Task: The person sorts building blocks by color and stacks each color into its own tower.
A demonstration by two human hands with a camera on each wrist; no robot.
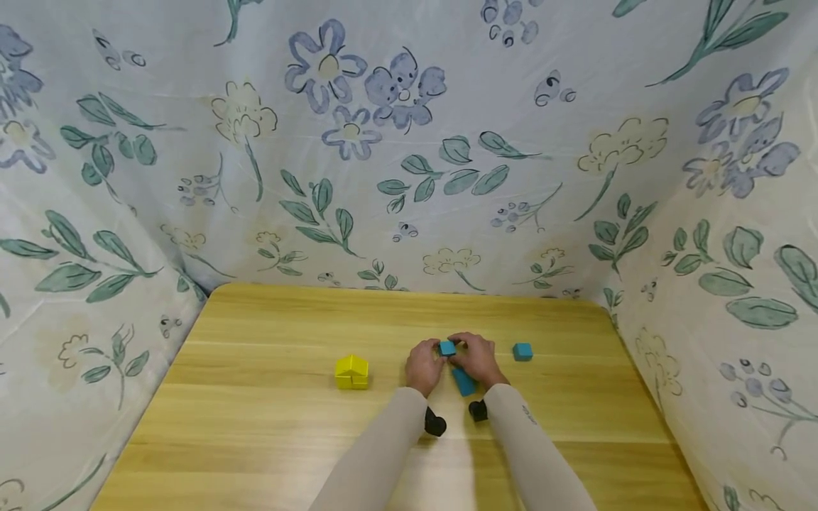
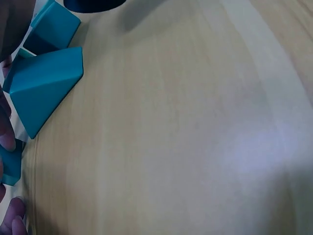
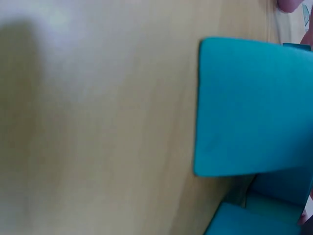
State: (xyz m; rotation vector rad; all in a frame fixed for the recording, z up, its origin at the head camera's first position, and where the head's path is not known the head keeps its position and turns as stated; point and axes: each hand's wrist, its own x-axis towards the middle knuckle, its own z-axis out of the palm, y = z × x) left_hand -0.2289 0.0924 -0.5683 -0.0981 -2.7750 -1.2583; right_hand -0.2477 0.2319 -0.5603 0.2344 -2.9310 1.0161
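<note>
Between my two hands a small blue block (image 1: pixel 447 348) is held above or on the table, its height hard to judge. My left hand (image 1: pixel 424 367) pinches it from the left. From the right, my right hand (image 1: pixel 477 359) grips it with curled fingers. Just below the right hand lies a longer blue block (image 1: pixel 463 382), whose broad blue face (image 3: pixel 254 107) fills much of the right wrist view. In the left wrist view, fingers touch a blue block (image 2: pixel 11 164) at the left edge, near a wedge-shaped blue block (image 2: pixel 46 83).
A separate blue cube (image 1: pixel 522 352) stands to the right of my right hand. Left of my hands, several yellow blocks (image 1: pixel 351 373) form a small house shape on the wooden table (image 1: pixel 268 426). Flowered cloth (image 1: pixel 409 213) surrounds the table's back and sides.
</note>
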